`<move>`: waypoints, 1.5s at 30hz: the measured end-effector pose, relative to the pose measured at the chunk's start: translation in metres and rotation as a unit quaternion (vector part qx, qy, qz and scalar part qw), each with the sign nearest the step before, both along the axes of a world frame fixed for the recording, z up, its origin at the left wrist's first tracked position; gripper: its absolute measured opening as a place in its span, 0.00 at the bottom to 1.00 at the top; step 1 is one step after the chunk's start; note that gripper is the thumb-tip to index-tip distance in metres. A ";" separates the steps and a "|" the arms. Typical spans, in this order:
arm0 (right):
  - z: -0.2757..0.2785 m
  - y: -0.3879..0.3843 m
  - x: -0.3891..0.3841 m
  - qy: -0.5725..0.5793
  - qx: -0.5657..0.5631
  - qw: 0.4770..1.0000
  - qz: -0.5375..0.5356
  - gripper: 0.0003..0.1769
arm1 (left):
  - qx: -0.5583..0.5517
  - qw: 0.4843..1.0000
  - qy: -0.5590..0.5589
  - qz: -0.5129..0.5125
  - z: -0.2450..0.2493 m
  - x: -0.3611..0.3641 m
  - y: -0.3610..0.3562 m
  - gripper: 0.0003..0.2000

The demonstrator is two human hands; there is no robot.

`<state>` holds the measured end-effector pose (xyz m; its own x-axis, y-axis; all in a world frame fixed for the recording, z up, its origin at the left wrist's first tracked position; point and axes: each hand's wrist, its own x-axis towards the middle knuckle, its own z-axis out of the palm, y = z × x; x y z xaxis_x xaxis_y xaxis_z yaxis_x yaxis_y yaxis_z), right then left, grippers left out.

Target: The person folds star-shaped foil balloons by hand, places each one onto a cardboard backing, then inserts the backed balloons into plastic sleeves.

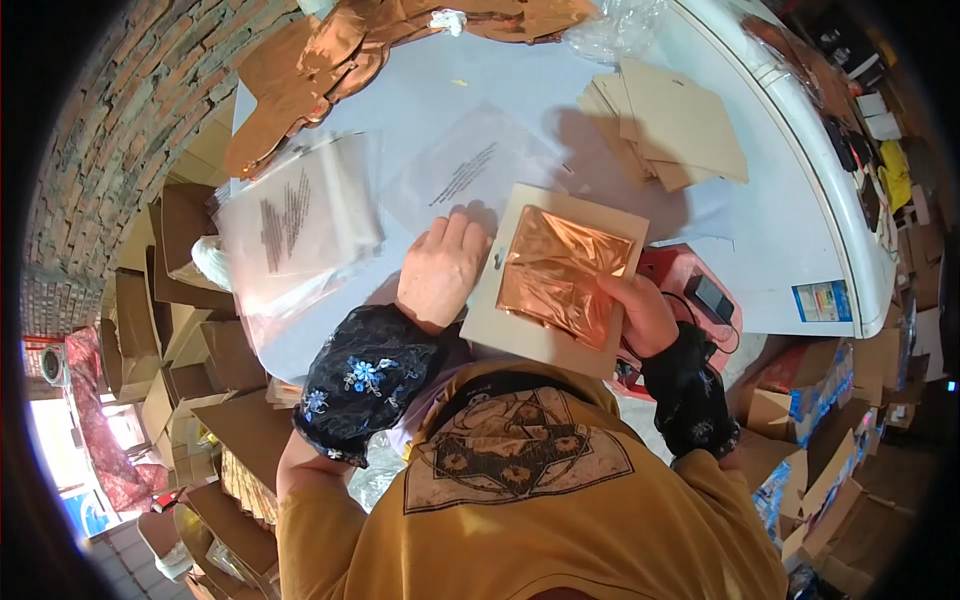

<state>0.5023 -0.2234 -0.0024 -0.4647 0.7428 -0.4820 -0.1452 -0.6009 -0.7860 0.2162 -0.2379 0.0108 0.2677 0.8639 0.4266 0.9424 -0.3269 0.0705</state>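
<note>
In my right hand (640, 312) is a beige card with a copper-coloured foil sheet (560, 265) on its face. The thumb presses on the foil, and the fingers are behind the card (505, 330). My left hand (440, 270) is at the near edge of a clear plastic bag (465, 170) with dark printed lines, lying on the table. Its fingers are curled and close together on that edge; the thumb is hidden. To the left lies a stack of similar clear bags (300, 215).
A pile of beige cards (680, 120) lies at the back right of the pale table (440, 80). Crumpled copper foil (310, 75) runs along the back left. A pink basket (720, 290) holds a dark device (709, 298). Cardboard boxes (205, 365) stand left and right.
</note>
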 end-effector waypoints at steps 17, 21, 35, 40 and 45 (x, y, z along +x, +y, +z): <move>-0.014 0.012 0.001 0.030 0.000 0.998 -0.046 0.17 | 0.011 0.999 -0.032 -0.016 0.001 -0.004 0.001 0.07; -0.027 0.011 -0.004 -0.001 0.075 0.993 -0.088 0.16 | 0.001 1.000 -0.020 -0.013 0.004 -0.003 -0.005 0.07; -0.012 -0.013 -0.034 -0.178 0.274 0.933 -0.151 0.19 | -0.020 0.999 -0.026 -0.022 -0.006 0.004 -0.011 0.07; -0.020 -0.015 -0.033 -0.209 0.291 0.921 -0.151 0.20 | 0.006 0.997 -0.039 0.062 -0.014 0.005 -0.020 0.07; -0.030 -0.016 -0.040 -0.195 0.319 0.910 -0.180 0.20 | 0.006 0.997 0.021 0.076 -0.009 0.008 -0.026 0.07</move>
